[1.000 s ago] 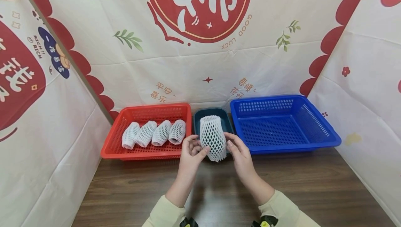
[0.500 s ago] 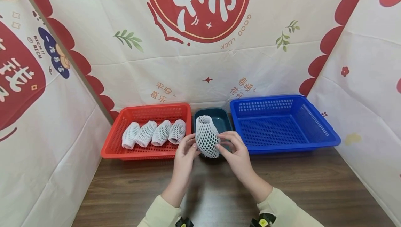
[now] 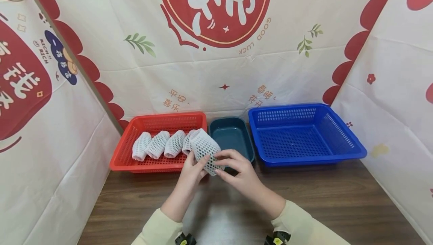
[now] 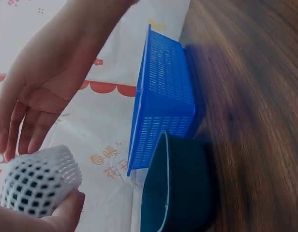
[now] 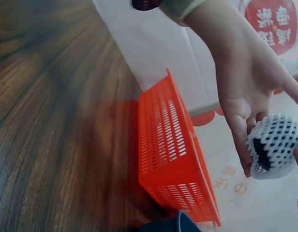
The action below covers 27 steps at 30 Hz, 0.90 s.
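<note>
A white foam net sleeve (image 3: 203, 146) is tilted to the left in front of the baskets in the head view. My left hand (image 3: 188, 179) grips it, thumb across the front and fingers behind. Fingertips of my right hand (image 3: 241, 170) touch its lower right side, the fingers fairly straight in the left wrist view. Something dark shows inside the net sleeve (image 5: 279, 137) at its end in the right wrist view; the mesh hides what it is. Several similar foam net sleeves (image 3: 157, 145) lie in a row in the red basket (image 3: 118, 162); the held one overlaps the rightmost.
A dark green tray (image 3: 233, 136) stands between the red basket and a blue basket (image 3: 287, 136), whose slotted floor shows. All three stand on a brown wood-grain table (image 3: 314, 203). Printed white cloth (image 3: 223, 72) encloses the back and sides.
Both hands have moved left with the sleeve, from over the green tray to the red basket's right edge. Its top now leans left. My right fingers have slipped toward its lower side.
</note>
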Tool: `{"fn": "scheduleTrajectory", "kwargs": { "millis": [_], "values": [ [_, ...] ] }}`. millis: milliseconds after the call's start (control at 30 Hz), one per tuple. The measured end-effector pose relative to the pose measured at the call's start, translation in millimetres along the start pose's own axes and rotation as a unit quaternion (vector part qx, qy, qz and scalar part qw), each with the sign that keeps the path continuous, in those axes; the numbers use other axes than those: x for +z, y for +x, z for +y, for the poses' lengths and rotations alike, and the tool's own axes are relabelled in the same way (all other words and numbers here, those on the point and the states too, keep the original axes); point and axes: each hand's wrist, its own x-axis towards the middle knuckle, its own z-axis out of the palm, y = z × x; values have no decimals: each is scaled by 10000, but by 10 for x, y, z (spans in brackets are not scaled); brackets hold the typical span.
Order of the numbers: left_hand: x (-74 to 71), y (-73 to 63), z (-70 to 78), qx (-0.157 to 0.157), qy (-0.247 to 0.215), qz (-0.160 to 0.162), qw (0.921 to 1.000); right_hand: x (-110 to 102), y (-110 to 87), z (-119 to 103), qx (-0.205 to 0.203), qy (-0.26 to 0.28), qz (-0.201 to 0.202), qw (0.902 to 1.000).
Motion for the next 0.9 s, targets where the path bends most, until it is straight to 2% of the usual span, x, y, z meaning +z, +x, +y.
{"fn": "scheduleTrajectory", "kwargs": {
  "millis": [67,133,233,367,467,533,600,667,733,800,833,900],
  "values": [
    [-26,1,9,-29,114,162,9998,27,9,-15,-369,-38,-219,9991],
    [-64,3,23,-33,467,397,9981,51,18,-17,-684,-86,-383,9969],
    [-140,-14,66,-40,1073,736,9915,74,30,5,-914,-171,-517,9943],
    [-293,-31,145,-25,1883,986,9771,110,57,86,-785,-689,-635,9925],
    [-436,-14,197,144,2612,1061,9593,170,86,182,-527,-1328,-875,9859],
    [-534,1,223,319,3024,1072,9466,227,104,254,-304,-1769,-1181,9766],
    [-624,21,237,557,3466,1080,9301,291,122,330,-81,-2186,-1583,9629],
    [-701,33,255,814,4006,996,9072,350,134,400,200,-2536,-2072,9446],
    [-765,48,279,1107,4576,849,8781,402,142,469,478,-2801,-2533,9247],
    [-827,70,308,1356,5100,680,8467,442,148,524,752,-2903,-2889,9092],
    [-861,84,326,1460,5354,621,8296,458,152,547,876,-2896,-3007,9045],
    [-930,117,374,1610,5723,573,8020,487,161,584,982,-2925,-3188,8962]
  ]
}}
